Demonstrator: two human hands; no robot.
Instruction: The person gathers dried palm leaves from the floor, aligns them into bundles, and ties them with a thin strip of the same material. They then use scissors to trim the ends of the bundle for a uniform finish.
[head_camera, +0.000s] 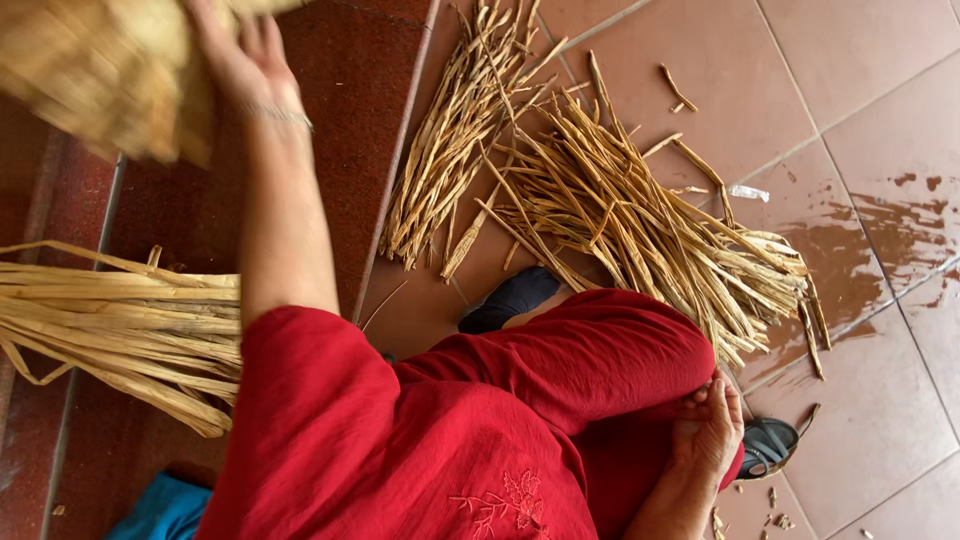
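Red sleeve (320, 420); left hand (245, 60) grip clamps woven bundle (100, 70) (blurred); right hand (708, 430) rests open.

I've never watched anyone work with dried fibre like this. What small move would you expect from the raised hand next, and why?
Probably it brings the woven straw piece down toward the lap. The left hand holds it up, blurred, over the red step, while the right hand rests idle on the red-clothed knee. Loose strips lie beside the left arm, and more stalks lie on the tiles.
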